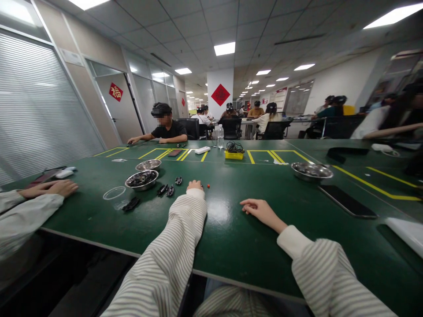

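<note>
Centrally, left hand (195, 185) reaches forward over green table (224, 246); fingertips hidden, cannot tell whether they pinch anything. Small orange-red piece (208, 186) just right of it. Right hand (262, 212) low over table, index finger extended, others loosely bent, slightly spread. Left of left hand: three black clip-like pieces (169, 190), then metal bowl (143, 186) of dark parts, clear plastic cup (115, 198).
</note>
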`<control>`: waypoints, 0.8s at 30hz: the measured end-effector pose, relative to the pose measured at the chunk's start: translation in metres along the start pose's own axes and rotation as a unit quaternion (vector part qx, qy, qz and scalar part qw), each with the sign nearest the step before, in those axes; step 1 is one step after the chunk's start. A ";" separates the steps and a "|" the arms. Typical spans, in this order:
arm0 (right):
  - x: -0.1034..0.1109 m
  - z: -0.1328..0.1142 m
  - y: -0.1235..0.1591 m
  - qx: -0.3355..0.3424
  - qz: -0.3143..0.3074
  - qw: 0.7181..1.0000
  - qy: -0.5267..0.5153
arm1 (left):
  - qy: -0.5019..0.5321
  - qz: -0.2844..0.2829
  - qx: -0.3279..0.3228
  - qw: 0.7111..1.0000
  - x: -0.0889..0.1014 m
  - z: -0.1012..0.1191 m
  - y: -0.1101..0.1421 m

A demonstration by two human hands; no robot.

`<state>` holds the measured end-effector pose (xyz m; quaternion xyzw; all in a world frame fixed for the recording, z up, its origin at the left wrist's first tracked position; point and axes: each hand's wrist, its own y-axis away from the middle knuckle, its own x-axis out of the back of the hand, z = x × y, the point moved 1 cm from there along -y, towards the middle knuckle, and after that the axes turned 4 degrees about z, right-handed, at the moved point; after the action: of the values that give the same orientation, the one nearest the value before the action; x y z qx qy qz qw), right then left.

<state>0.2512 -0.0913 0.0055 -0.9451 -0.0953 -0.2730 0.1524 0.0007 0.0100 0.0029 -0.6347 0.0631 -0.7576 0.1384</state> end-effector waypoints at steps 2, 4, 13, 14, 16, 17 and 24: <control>0.000 -0.001 0.000 0.001 0.000 1.000 0.003 | 0.008 0.025 -0.032 0.999 0.001 0.000 0.000; 0.000 -0.002 0.001 0.002 0.002 1.000 0.005 | 0.020 0.051 -0.090 0.994 0.001 0.002 0.001; -0.001 0.000 0.000 0.007 0.008 1.000 0.005 | 0.119 0.018 -0.230 0.966 -0.004 0.037 0.021; 0.000 0.000 0.000 0.006 0.017 1.000 0.010 | 0.141 0.013 -0.258 0.956 -0.007 0.045 0.028; 0.003 0.001 -0.001 -0.001 0.048 0.998 0.035 | 0.187 0.005 -0.312 0.932 -0.011 0.061 0.044; 0.005 0.002 -0.001 -0.007 0.070 0.996 0.055 | 0.207 0.001 -0.338 0.918 -0.012 0.068 0.052; 0.009 0.002 0.000 0.014 0.026 0.991 0.130 | 0.248 -0.026 -0.379 0.891 -0.008 0.086 0.070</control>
<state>0.2590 -0.0895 0.0089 -0.9017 -0.0540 -0.3878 0.1835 0.0948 -0.0471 -0.0079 -0.4320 0.3612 -0.8123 -0.1519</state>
